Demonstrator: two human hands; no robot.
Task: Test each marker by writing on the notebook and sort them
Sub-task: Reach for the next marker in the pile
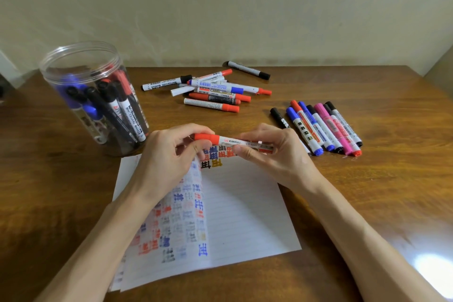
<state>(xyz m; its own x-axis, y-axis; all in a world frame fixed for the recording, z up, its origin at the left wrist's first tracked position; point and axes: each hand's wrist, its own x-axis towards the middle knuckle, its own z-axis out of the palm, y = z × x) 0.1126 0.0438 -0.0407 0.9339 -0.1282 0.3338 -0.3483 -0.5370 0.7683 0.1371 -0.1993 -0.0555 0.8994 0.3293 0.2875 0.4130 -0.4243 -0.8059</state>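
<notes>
Lined white notebook (245, 216) with red, blue, black test characters, just above it red-capped white marker (232, 142) held level, grip of the left hand (166, 154) pinching the cap, grip of the right hand (269, 154) clamped round the barrel, loose marker pile (213, 92) beyond.

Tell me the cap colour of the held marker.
Red cap on the marker, head view.
</notes>
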